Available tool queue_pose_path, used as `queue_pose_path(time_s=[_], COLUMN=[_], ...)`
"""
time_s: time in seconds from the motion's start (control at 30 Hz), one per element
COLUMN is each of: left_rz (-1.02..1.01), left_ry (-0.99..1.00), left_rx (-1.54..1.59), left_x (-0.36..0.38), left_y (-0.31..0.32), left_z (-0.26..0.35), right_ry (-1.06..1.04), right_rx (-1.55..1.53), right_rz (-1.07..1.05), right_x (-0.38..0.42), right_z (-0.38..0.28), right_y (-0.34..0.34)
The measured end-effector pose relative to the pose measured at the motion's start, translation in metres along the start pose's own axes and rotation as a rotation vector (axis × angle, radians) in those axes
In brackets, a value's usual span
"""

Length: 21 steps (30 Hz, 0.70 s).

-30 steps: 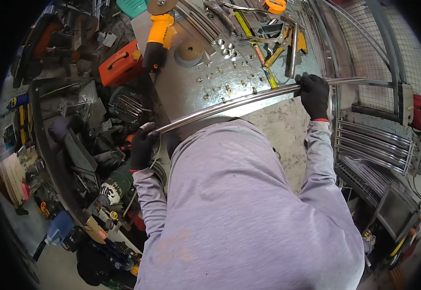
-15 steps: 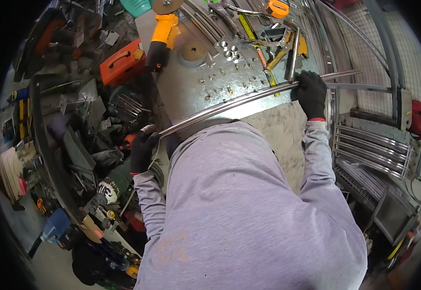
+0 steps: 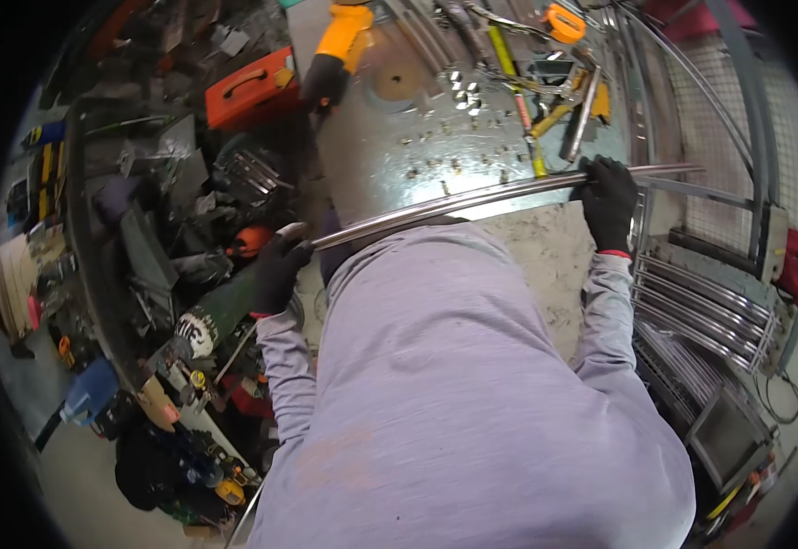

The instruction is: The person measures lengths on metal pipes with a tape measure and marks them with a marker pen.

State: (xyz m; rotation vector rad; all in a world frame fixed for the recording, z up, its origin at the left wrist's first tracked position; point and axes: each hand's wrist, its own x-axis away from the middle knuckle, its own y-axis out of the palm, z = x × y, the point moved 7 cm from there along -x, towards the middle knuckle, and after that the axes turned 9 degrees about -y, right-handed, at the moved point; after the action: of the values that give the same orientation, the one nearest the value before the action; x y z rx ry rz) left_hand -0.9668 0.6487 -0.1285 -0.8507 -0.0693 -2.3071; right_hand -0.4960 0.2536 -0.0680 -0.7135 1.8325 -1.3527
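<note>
A long shiny metal tube point(image 3: 472, 199) runs crosswise in front of my body, slanting up to the right over the near edge of the metal tabletop point(image 3: 362, 174). My left hand point(image 3: 277, 273), in a black glove, is closed at the tube's left end. Farther right, my right hand point(image 3: 609, 203), also black-gloved, is wrapped around the tube, whose far end sticks out past it. Just beyond the right hand lies a short metal tube point(image 3: 582, 114) on the tabletop. Small metal pieces point(image 3: 445, 167) are scattered behind the long tube.
An orange and black power tool point(image 3: 339, 55), a round disc point(image 3: 394, 85), a yellow ruler point(image 3: 504, 50) and an orange tape measure point(image 3: 564, 23) lie on the tabletop. A red toolbox point(image 3: 251, 89) stands left among scrap. At right are a metal frame point(image 3: 751, 110) and stacked tubes point(image 3: 706, 311).
The whole view has shifted, with the tabletop items now farther right and the disc and tools nearer the top. Both hands keep their hold on the metal tube, which lies slightly flatter.
</note>
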Motion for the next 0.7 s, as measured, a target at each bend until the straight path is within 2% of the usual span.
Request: queue_pose_path(time_s=[0.07,0.2,0.27,0.37,0.53,0.6,0.63,0.7], left_rz=[-0.01,-0.006,0.006,0.025,0.201,0.256,0.319,0.404], left_ry=[-0.065,0.009,0.005,0.015,0.082,0.123,0.187,0.356], left_rx=[0.016,-0.011,-0.036,-0.145,-0.42,-0.43,-0.493,-0.577], left_x=[0.0,0.001,0.002,0.002,-0.002,-0.003,-0.002,0.0], left_y=[-0.003,0.0,0.0,0.0,-0.014,-0.013,-0.012,0.003], left_z=[0.0,0.013,0.017,0.027,0.046,0.057,0.069,0.102], right_ry=[-0.028,-0.013,0.067,0.152,0.292,0.19,0.276,0.326], right_rx=[0.04,-0.068,-0.124,-0.183,-0.284,-0.082,0.021,0.019], right_rz=[0.059,0.116,0.263,0.362,0.249,0.36,0.347,0.424], right_x=[-0.003,-0.008,-0.017,-0.019,-0.016,-0.008,0.002,0.011], right_z=[-0.01,-0.022,-0.033,-0.037,-0.055,-0.062,-0.06,-0.054], right_y=[-0.01,-0.018,-0.036,-0.04,-0.02,-0.017,-0.012,-0.002])
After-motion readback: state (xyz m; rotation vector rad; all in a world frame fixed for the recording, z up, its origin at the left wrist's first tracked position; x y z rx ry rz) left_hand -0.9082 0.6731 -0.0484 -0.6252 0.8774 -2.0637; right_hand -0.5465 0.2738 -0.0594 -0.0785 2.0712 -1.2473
